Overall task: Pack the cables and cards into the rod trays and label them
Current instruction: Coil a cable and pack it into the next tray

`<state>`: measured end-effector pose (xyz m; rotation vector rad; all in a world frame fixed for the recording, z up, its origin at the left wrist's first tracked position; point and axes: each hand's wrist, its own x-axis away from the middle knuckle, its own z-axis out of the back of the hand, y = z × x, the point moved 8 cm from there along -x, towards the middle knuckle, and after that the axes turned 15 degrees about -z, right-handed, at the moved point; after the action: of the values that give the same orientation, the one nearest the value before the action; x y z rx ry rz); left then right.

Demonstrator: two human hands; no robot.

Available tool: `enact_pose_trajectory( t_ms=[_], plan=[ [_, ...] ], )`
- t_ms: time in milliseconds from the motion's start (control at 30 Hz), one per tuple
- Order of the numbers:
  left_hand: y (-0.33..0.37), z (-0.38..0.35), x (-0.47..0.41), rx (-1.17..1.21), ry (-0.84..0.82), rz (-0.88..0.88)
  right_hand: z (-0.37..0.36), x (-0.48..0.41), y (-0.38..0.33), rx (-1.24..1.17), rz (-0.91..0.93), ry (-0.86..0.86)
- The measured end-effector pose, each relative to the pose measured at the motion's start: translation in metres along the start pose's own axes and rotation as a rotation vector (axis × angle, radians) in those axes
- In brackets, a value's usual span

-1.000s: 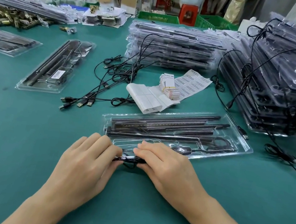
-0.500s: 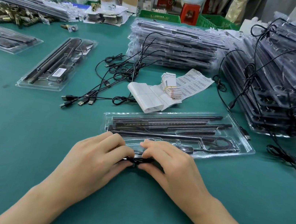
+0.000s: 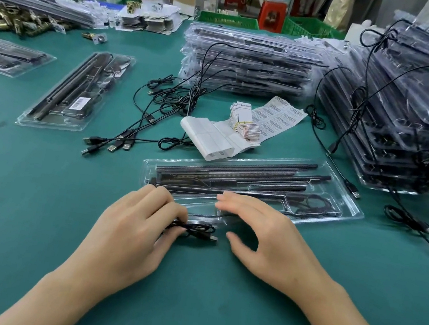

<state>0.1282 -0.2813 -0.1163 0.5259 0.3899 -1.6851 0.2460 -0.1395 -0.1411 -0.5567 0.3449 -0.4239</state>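
While the left hand pinches a folded bundle of black cable between thumb and fingertips, its plug end poking out to the right, the right hand holds nothing: its fingers are spread wide and arched, the thumb just right of the plug and the fingertips over the near edge of the clear rod tray. The bundle lies low over the green table, just beside the tray's near lip; whether it touches the lip I cannot tell. By my reading the step in hand is packing the cable, with the coil gathered and not yet seated. Just beyond the bundle a shallow pocket at the tray's near left looks vacant, while black rods fill the long channels behind it and a thin dark loop sits in the pocket at the right end. The next move probably calls for holding the folds tight, lifting the bundle over the lip and pressing it flat into that near pocket, the free hand steadying the tray or tucking stray loops. A card and a label would then be left: the banded stack of cards and the barcode label sheet lie just far of the tray, with loose cables to their left. A labelled tray lies far left; one stack of trays stands at the far side, another stack on the right.
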Motion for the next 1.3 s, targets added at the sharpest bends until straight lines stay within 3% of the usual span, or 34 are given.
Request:
enact_pose_trajectory(
  t_ms=[233, 467, 600, 800, 1000, 1300],
  plan=[
    [0.002, 0.003, -0.003, -0.12, -0.02, -0.056, 0.0, -0.006, 0.0, 0.03, -0.009, 0.069],
    [-0.007, 0.009, -0.006, -0.001, -0.028, 0.115, 0.002, -0.008, -0.002, 0.025, 0.003, 0.132],
    [0.006, 0.009, -0.011, -0.164, -0.044, 0.041, 0.004, -0.008, -0.003, 0.01, 0.003, 0.158],
    [0.011, 0.012, -0.004, -0.291, 0.065, -0.117, 0.006, -0.005, -0.016, 0.113, 0.087, 0.24],
    [0.016, 0.008, 0.007, -0.364, 0.098, -0.154, 0.004, 0.001, -0.031, 0.217, 0.19, 0.296],
    [0.036, 0.005, 0.022, -0.404, 0.031, -0.132, 0.001, -0.002, -0.031, 0.229, 0.059, 0.282]
  ],
)
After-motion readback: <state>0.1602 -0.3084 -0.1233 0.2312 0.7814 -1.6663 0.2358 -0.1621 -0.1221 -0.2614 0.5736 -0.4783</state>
